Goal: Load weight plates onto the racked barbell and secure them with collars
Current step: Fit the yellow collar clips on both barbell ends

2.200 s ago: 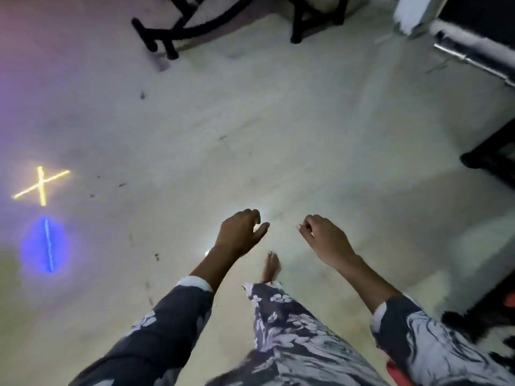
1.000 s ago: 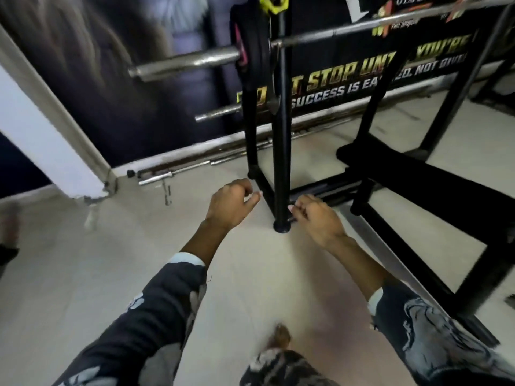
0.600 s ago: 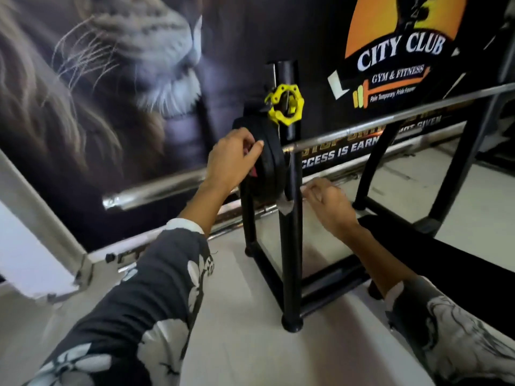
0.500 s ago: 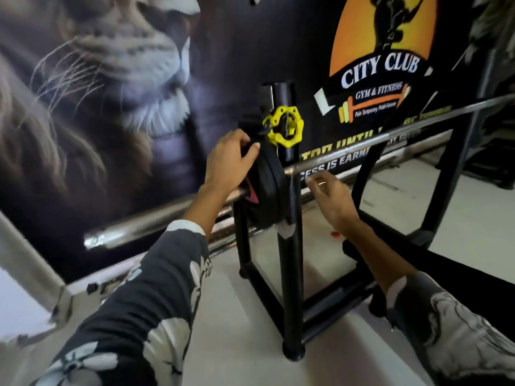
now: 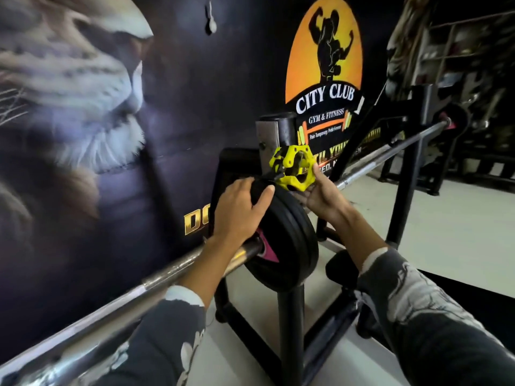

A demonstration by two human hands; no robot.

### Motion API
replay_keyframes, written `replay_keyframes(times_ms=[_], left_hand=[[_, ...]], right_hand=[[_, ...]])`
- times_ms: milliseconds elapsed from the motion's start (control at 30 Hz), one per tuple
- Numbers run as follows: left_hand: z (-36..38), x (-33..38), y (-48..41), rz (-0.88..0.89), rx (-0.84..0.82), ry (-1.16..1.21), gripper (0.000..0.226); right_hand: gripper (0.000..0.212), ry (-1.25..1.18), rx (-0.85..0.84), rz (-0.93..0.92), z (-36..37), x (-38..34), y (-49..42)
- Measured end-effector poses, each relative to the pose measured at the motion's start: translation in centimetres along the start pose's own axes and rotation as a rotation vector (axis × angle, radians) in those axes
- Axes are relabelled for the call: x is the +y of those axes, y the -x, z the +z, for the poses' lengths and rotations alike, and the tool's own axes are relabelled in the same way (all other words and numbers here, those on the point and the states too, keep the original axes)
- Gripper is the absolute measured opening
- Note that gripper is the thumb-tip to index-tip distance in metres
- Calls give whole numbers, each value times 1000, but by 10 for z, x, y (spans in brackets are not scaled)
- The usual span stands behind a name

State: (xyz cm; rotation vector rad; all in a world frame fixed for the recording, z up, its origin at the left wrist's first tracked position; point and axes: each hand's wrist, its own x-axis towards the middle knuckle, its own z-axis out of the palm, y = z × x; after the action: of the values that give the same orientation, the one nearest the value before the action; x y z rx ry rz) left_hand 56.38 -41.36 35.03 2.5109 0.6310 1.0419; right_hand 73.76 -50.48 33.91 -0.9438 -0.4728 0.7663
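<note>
A chrome barbell point(image 5: 178, 267) lies on a black rack point(image 5: 288, 324), its sleeve running toward me at the lower left. Two black weight plates point(image 5: 287, 240) with a pink hub sit on that sleeve against the rack upright. My left hand point(image 5: 238, 211) rests over the plates' top edge, fingers spread across the rim. A yellow collar point(image 5: 292, 167) hangs near the top of the upright, and my right hand point(image 5: 320, 195) holds it from below with thumb and fingers. At the bar's far end another black plate point(image 5: 457, 121) is on the bar.
A dark wall banner point(image 5: 324, 79) with a lion picture and gym logo stands close behind the bar. A black bench point(image 5: 473, 291) lies under the bar on the right. Pale floor point(image 5: 451, 227) spreads beyond the rack, with dark equipment far right.
My view rose from the floor to the rack. My left hand went up onto the plates. My right hand rose from beside the bar to take hold of the yellow collar.
</note>
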Motion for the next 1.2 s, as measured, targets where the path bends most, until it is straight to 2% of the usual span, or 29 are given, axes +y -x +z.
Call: replay_keyframes(times_ms=[200,467,533,600,633,700,800,867,900,1000,1100,1200], left_hand=[[-2,-2,-2,4,-13,-4,69],[-3,-3,-1,-36,-29,80,60],[-3,4,11,26,88,180,55],[0,20,34,177,235,352,44],[5,27,51,244,246,455,37],[21,41,92,242,106,682,30],[39,61,144,-70,-304,1047,38],[43,72,172,-136,-580,1293,30],[44,74,182,-143,-645,1373,26],[26,69,217,-168,-709,1482,28],[-7,48,256,-197,-685,1447,32],[-45,17,282,-151,-647,1400,37]], right_hand=[[31,-52,48,-73,-2,-12,6],[33,-124,190,-266,6,-26,67],[29,-142,283,-327,0,-15,100],[34,-200,380,-369,-8,2,135],[36,-228,423,-393,-12,13,151],[28,-241,494,-439,-17,33,187],[33,-114,548,-489,-14,61,237],[40,-1,562,-500,-8,81,270],[49,37,580,-485,-5,89,282],[67,168,608,-478,8,113,325],[64,313,599,-466,24,129,366],[66,416,565,-418,45,140,397]])
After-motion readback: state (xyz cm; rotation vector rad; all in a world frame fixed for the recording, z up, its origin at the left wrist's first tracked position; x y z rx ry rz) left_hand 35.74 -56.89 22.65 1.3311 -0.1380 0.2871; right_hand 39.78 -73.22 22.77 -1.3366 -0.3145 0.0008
